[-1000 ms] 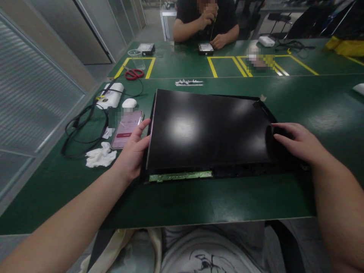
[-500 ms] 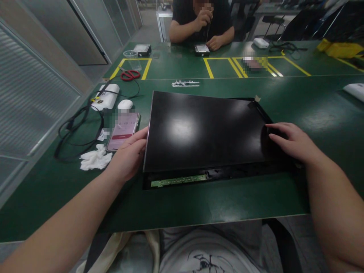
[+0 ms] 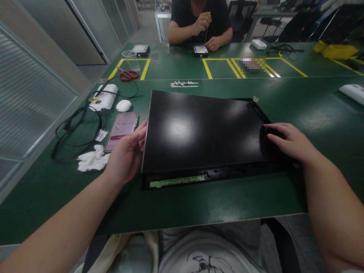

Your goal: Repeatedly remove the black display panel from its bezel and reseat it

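Note:
A large black display panel point(image 3: 199, 132) lies tilted over a black back frame point(image 3: 257, 108) on the green table point(image 3: 227, 197). A thin green circuit strip point(image 3: 178, 181) shows under its near edge. My left hand point(image 3: 126, 153) grips the panel's left edge, fingers curled round it. My right hand point(image 3: 287, 142) rests on the panel's right edge, fingers curved over it and partly hidden.
Left of the panel lie a phone point(image 3: 121, 126), a white tissue point(image 3: 92, 159), a black cable point(image 3: 74, 129), a white mouse point(image 3: 123, 105) and a white box point(image 3: 104, 96). Red scissors point(image 3: 127, 75) and screws point(image 3: 184, 83) lie farther back. Across the table a person point(image 3: 199, 22) works on a small device point(image 3: 200, 50).
The panel's left side has risen slightly off the frame, and my left hand has closed more round its edge. My right hand stayed in place.

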`<state>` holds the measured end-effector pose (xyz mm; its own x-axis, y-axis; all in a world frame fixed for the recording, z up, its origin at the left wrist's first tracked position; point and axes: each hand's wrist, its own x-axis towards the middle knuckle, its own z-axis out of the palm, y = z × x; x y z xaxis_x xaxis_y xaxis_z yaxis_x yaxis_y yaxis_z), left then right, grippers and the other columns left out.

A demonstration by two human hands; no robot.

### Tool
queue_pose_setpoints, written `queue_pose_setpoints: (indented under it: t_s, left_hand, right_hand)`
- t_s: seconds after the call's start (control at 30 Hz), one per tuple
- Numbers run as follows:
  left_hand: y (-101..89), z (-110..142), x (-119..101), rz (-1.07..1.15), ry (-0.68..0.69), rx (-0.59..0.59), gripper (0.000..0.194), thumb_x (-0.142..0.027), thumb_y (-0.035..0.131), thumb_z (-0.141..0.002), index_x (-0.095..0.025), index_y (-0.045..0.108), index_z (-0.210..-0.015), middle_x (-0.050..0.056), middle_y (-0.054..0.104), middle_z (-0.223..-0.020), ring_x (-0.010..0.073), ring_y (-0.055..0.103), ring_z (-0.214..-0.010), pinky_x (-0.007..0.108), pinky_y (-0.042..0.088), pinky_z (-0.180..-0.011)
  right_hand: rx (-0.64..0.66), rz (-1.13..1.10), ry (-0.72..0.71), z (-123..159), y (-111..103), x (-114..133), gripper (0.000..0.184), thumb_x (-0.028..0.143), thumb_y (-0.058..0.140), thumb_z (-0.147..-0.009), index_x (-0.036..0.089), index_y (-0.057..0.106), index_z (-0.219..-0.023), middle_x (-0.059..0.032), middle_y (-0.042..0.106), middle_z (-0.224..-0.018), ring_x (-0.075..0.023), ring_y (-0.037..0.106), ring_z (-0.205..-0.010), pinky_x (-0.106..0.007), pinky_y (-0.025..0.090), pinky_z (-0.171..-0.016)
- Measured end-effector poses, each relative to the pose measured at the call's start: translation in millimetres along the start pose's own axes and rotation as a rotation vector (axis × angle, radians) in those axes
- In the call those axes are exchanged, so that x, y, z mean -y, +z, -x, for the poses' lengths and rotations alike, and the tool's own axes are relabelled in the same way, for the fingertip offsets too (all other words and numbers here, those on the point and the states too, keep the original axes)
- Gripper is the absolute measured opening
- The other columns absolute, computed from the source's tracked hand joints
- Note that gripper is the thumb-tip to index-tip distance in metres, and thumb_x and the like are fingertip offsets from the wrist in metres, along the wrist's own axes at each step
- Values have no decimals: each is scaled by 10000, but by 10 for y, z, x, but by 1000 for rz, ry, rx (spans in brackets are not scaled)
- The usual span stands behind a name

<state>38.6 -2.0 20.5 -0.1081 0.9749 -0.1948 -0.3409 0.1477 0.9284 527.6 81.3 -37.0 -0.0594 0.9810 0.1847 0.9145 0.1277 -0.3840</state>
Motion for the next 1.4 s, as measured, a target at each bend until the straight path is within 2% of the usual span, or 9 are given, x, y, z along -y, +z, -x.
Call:
queue_pose_setpoints:
  t_s: [0.17,0.3,0.43,0.7,0.9,1.07,1.23,1.33,1.4]
  left_hand:
    - [-82,35,62,-157,115,43,374,-272,905,-739,-266,888,-1113,-30,565,-1724,333,256,-1714,391,282,-1366]
    - [-157,25,94,-181,106,54,470,-303,923,-742,-330,881,-1209,-74,422,-1811,339,149,-1742,448,180,-1396]
    - [-185,12,75,-291,139,47,474,-346,926,-729,-320,888,-1200,-25,397,-1828,340,69,-1752,482,119,-1401]
    - [-181,36,51,-291,205,115,408,-329,897,-795,-311,898,-1203,-13,436,-1809,352,97,-1748,467,217,-1385]
    - [-157,58,63,-224,238,99,427,-292,916,-755,-337,904,-1180,-25,493,-1770,343,135,-1741,443,237,-1382]
    - [-121,89,76,-193,279,124,437,-258,888,-782,-324,895,-1214,-31,501,-1761,347,235,-1716,423,236,-1384]
    - [-105,110,65,-186,325,168,479,-255,876,-797,-342,875,-1268,-57,481,-1773,362,259,-1707,428,252,-1383]
    - [-126,116,73,-177,333,196,507,-246,875,-805,-354,859,-1301,-50,500,-1759,364,272,-1703,439,281,-1376]
    - [-146,117,86,-162,323,209,521,-234,874,-817,-362,849,-1322,-46,524,-1743,348,272,-1706,428,267,-1380]
  right_hand:
    - [6,-35,-1,8,-28,44,491,518,617,-850,282,801,-1239,-148,759,-1299,-375,678,-1321,-630,473,-1217]
    - [-1,-37,9,10,-44,67,481,502,623,-837,284,808,-1225,-148,759,-1285,-378,684,-1309,-634,480,-1210]
    - [3,-49,7,11,-50,67,467,508,631,-834,301,814,-1211,-139,760,-1286,-383,681,-1313,-639,488,-1202]
    - [-8,-36,17,6,-44,37,509,513,640,-833,300,797,-1267,-143,761,-1292,-382,688,-1302,-629,516,-1174]
    - [5,-93,189,10,-22,42,744,566,645,-818,246,670,-1489,-176,729,-1413,-398,709,-1290,-639,551,-1131]
    - [-20,-209,297,7,-7,98,810,581,665,-799,225,639,-1527,-170,745,-1416,-394,704,-1315,-637,500,-1194]
    - [-79,-247,399,29,-35,206,676,544,673,-832,242,723,-1435,-139,775,-1384,-377,712,-1318,-594,495,-1211]
    - [-134,-297,466,50,-58,221,529,554,667,-858,260,800,-1278,-115,821,-1252,-374,752,-1229,-578,563,-1134]
    - [-165,-284,412,52,-61,193,515,590,654,-871,238,819,-1208,-131,833,-1150,-380,775,-1151,-579,610,-1057]
